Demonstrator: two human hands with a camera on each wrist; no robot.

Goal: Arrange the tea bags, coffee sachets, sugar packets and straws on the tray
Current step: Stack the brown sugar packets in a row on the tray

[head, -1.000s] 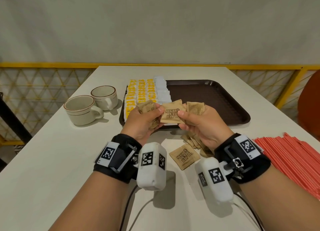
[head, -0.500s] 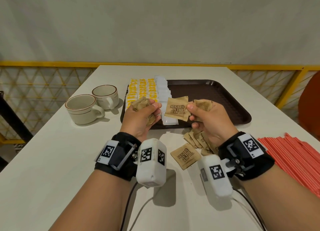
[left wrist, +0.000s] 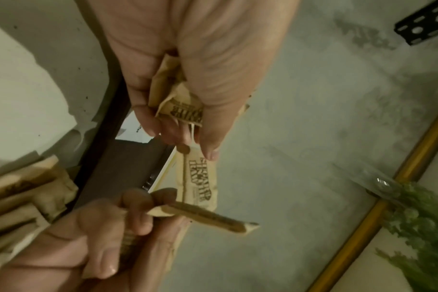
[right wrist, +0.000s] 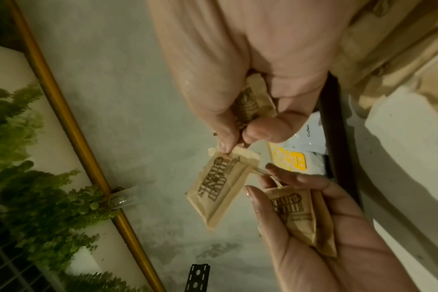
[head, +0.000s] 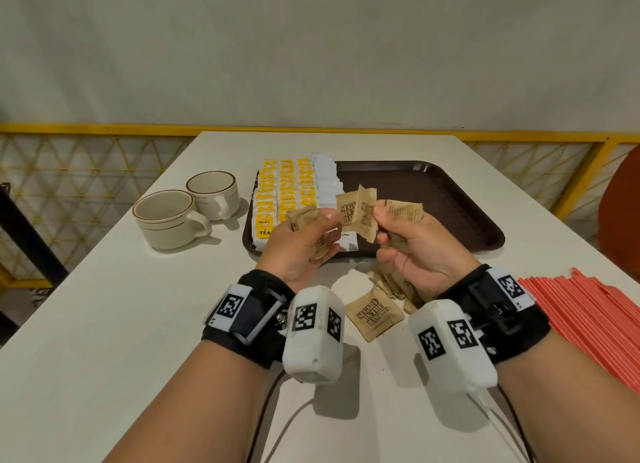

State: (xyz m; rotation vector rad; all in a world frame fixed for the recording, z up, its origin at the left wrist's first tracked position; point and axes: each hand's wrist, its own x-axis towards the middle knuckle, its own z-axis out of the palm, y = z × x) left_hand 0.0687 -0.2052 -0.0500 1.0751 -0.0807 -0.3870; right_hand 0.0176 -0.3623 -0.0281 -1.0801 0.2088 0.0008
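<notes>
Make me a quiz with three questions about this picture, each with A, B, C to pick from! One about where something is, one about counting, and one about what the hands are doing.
1. Where do the red straws lie?
A. on the table, right of the tray
B. on the tray
C. in a cup

2. How many cups stand on the table?
A. one
B. two
C. four

3. What does the right hand do?
A. lies flat
B. holds a cup
C. pinches brown sugar packets

Answers: 1 A, they lie off the tray. 2 B, two stand left of it. 3 C, its fingers hold packets above the tray's edge.
</notes>
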